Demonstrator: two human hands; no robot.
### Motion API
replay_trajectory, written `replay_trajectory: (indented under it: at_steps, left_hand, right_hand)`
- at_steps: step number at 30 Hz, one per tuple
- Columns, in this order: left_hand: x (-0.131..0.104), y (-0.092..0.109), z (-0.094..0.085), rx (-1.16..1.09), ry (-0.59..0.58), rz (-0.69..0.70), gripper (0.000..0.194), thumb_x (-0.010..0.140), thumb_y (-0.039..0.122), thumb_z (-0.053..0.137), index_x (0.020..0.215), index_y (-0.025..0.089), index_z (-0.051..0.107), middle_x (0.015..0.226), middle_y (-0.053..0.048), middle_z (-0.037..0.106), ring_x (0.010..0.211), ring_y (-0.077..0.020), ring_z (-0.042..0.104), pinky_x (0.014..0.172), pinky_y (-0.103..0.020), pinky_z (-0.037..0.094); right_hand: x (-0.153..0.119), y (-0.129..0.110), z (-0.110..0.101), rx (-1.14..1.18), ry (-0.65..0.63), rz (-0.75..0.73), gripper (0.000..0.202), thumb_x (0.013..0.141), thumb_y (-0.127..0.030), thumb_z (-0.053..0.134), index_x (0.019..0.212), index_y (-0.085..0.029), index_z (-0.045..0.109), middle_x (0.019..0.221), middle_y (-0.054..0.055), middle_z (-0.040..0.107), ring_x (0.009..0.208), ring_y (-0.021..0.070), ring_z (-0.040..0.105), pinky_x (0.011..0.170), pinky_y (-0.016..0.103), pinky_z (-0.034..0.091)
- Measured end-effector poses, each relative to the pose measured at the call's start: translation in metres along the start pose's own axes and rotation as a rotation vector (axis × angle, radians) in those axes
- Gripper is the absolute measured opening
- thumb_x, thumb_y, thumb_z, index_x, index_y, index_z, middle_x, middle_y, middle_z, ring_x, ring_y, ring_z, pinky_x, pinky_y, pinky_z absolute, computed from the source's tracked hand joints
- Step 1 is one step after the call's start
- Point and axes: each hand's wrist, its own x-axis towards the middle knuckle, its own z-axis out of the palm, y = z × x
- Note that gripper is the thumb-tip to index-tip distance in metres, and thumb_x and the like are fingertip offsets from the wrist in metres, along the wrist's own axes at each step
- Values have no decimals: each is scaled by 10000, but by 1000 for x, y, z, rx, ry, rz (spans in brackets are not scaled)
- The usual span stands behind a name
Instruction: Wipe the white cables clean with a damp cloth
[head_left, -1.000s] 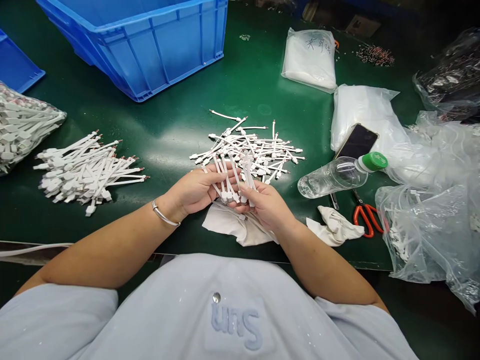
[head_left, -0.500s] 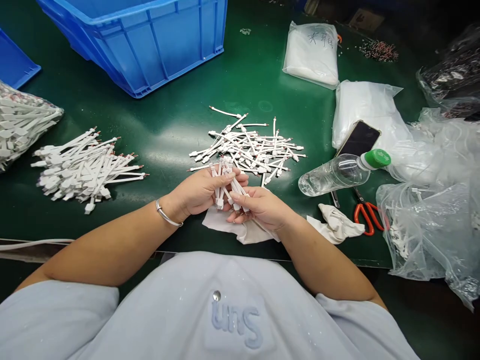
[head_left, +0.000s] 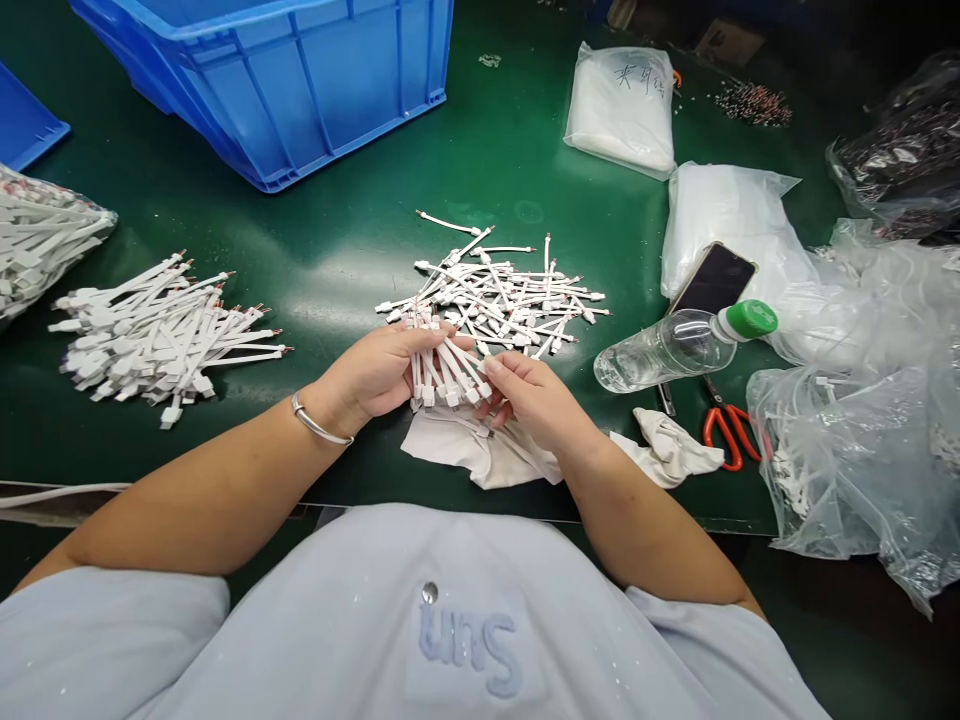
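A bundle of short white cables (head_left: 448, 375) is fanned out in my left hand (head_left: 379, 368), whose thumb presses on top of them. My right hand (head_left: 536, 400) pinches the connector end of a cable at the bundle's right side. Just beyond my hands lies a loose pile of the same white cables (head_left: 510, 295) with reddish tips. Another, denser cable pile (head_left: 165, 340) rests on the green table (head_left: 330, 250) to the left. Under and in front of my hands is a whitish cloth (head_left: 480, 460).
A large blue bin (head_left: 300, 90) stands at the back left, a bag of cables (head_left: 45, 240) at the far left. To the right are a bottle (head_left: 667, 350), a phone (head_left: 714, 278), orange-handled scissors (head_left: 727, 435), a crumpled cloth (head_left: 671, 447) and plastic bags (head_left: 862, 450).
My left hand has shifted slightly left and now has the cables fanned out in it. My right hand has moved off the bundle's underside to its right edge, fingers pinched together.
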Motion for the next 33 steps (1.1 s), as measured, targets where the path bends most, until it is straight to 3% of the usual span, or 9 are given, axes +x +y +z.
replay_trajectory:
  at_steps: [8,13,20,27,29,33]
  left_hand:
    - [-2,-1,0,33,-28,-14,157,779,0,540,870,109,606,798,-122,731,697,-235,714,692,-367,581]
    - [-2,-1,-3,57,-49,-2,256,799,2,544,1031,105,585,788,-128,731,711,-235,722,669,-359,595]
    - [0,0,-3,102,-39,7,304,776,-5,597,1061,99,615,972,-145,728,816,-232,722,710,-345,605]
    - [-2,8,0,57,28,40,227,813,-25,525,990,91,609,851,-117,725,733,-201,720,683,-321,587]
    - [-3,9,1,43,5,39,212,816,-23,515,966,92,611,834,-114,721,721,-203,718,689,-331,584]
    - [-6,8,1,-2,-59,16,190,837,-11,485,912,107,615,820,-96,719,747,-203,719,720,-346,581]
  right_hand:
    - [1,5,0,-107,55,-92,349,833,-530,559,791,-185,588,729,-11,580,590,86,533,495,199,456]
    - [1,4,0,-137,100,-99,294,857,-457,532,790,-180,601,739,-5,614,594,87,530,522,212,444]
    - [4,1,-16,-289,266,-308,213,844,-372,554,786,-177,616,743,9,659,641,113,600,570,237,465]
    - [-11,-10,-33,-230,515,-369,207,838,-394,574,825,-188,586,718,2,646,607,114,613,492,210,447]
    - [-25,-7,-38,-303,500,-334,213,850,-406,562,851,-195,591,734,4,651,606,118,616,484,213,441]
    - [-53,5,-48,-596,302,-100,213,869,-400,534,876,-209,626,757,14,671,611,144,617,527,264,452]
